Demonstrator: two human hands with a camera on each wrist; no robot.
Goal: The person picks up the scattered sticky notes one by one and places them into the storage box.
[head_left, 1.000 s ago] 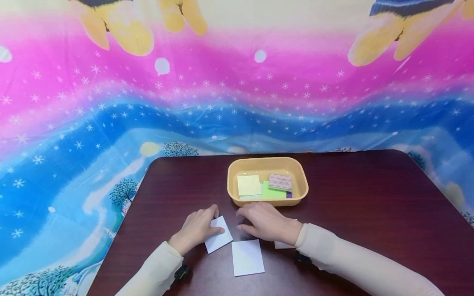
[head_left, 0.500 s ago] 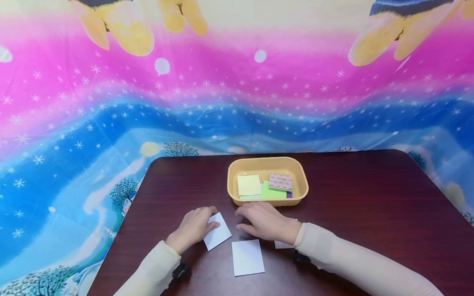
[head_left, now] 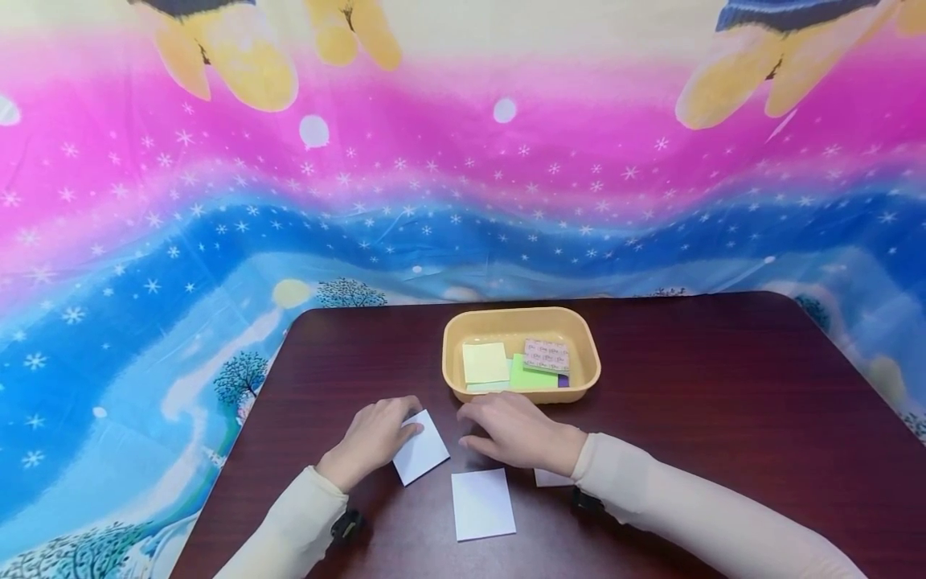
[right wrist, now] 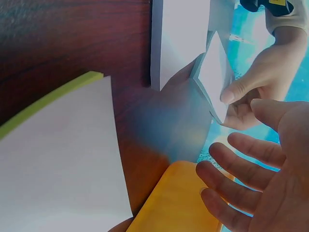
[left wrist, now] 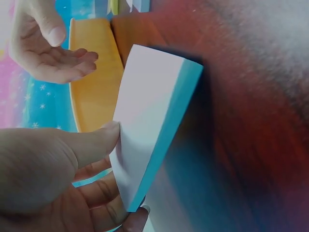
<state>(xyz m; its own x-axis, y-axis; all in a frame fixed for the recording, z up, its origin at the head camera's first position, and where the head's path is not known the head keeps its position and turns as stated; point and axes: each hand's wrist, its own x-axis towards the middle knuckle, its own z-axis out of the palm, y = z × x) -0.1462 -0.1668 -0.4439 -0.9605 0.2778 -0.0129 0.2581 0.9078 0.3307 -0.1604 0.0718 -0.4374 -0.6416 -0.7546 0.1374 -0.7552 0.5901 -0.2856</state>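
A sticky note pad (head_left: 423,454) with a white face is pinched in my left hand (head_left: 369,442), thumb on top and fingers beneath. Its teal edge shows in the left wrist view, where the pad (left wrist: 145,101) is tilted. My right hand (head_left: 521,434), fingers loosely spread and holding nothing, hovers just in front of the yellow plastic basket (head_left: 592,354). Between the hands and closer to me lies a second white-faced pad (head_left: 483,505). A third pad (head_left: 551,479) is mostly hidden under the right wrist; the right wrist view shows this pad (right wrist: 58,169) with a yellow-green edge.
Inside the basket lie a pale yellow pad (head_left: 485,363), a bright green pad (head_left: 531,378) and a patterned pinkish pad (head_left: 546,355), with a bit of purple showing. The dark red-brown table (head_left: 723,418) backs onto a colourful printed cloth (head_left: 463,161).
My left hand has shifted slightly left and away from me, carrying the teal-edged sticky note pad. The right hand has stayed nearly still.
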